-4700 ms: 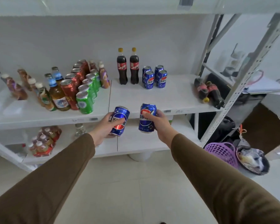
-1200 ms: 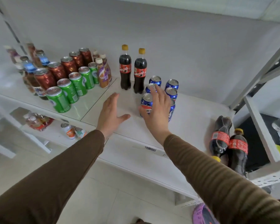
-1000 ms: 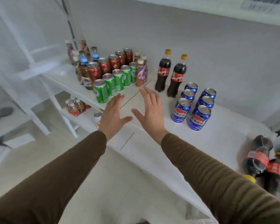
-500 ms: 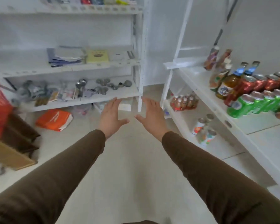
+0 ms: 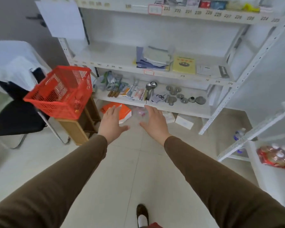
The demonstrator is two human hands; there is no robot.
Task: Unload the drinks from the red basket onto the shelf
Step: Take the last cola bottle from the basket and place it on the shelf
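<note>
The red plastic basket point(image 5: 61, 92) stands on a small wooden stool point(image 5: 80, 127) at the left, its inside mostly hidden by the mesh walls. My left hand point(image 5: 111, 123) and my right hand point(image 5: 155, 123) are stretched out in front of me over the floor, both with fingers spread and holding nothing. They are to the right of the basket and apart from it. The drinks shelf point(image 5: 270, 125) shows only as a white corner at the far right, with a wrapped pack of small bottles point(image 5: 278, 157) on a lower level.
A white shelving unit point(image 5: 155, 71) ahead holds papers, tools and metal weights. A black chair point(image 5: 15, 119) with a white cloth over its back stands left of the stool. An orange packet point(image 5: 118, 111) lies on the floor under the shelf. My shoe point(image 5: 142, 214) is at the bottom.
The two blue cans were set on the drinks shelf and my hands let go. My view has swung left from that shelf, bringing the red basket closer to the middle.
</note>
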